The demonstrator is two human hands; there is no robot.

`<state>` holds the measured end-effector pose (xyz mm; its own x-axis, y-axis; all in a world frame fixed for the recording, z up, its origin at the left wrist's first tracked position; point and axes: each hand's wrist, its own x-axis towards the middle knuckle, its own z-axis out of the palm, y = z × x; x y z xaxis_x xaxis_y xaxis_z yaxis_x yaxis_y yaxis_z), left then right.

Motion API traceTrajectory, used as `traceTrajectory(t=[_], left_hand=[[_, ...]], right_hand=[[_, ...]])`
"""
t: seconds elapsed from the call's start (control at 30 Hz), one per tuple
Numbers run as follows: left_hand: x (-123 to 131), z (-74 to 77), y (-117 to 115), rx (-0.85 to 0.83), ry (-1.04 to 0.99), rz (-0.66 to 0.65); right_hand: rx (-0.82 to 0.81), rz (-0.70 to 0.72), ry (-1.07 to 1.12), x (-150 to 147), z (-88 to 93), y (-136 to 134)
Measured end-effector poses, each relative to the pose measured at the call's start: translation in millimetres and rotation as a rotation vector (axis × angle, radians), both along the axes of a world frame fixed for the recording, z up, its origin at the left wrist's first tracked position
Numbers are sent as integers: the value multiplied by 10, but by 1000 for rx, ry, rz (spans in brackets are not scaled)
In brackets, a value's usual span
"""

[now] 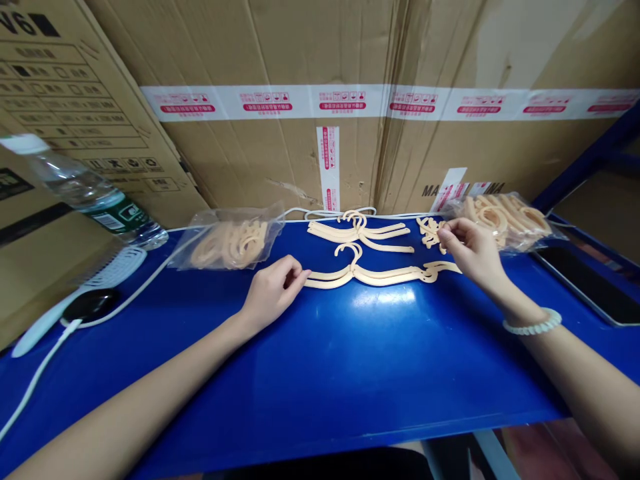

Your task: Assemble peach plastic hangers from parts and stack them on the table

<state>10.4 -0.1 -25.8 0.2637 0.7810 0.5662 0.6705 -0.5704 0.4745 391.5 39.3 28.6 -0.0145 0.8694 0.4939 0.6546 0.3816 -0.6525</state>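
Note:
My left hand (275,290) is closed, with thumb and forefinger pinched at the left end of a beige plastic hanger (383,276). That hanger lies on the blue table with its hook pointing away from me. A loose beige piece with a hook (431,271) touches its right end. My right hand (473,250) is closed in a pinch over a small pile of beige plastic pieces (429,231); its fingertips are on a small piece at the pile's edge. Behind the near hanger lie several more beige hangers (333,231), their arms spread.
Clear bags of beige hanger parts lie left (230,241) and right (507,219). A phone (595,283) rests at the right. Leftward are a water bottle (107,200), a pale brush or comb (113,273), a black round device (90,305) and white cable. Cardboard boxes (265,153) stand behind.

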Motion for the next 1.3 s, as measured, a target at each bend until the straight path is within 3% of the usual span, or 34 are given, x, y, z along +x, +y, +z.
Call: traceTrajectory(t=[0.2,0.7,0.8,1.0,1.3], left_hand=[[-1,-40,11,11,-66,-26],[11,-4,-6,99,-4,-56],[21,-3,-23,129,39,-138],[50,3,-85,159,309,-413],[53,16,-97,104,381,-405]], right_hand=[[9,0,-135,-34,13,-36],[-21,23,-256,19,-62,42],[-12,11,-268,32,-78,58],[1,42,-304,38,-92,69],[63,151,-449,57,-105,95]])
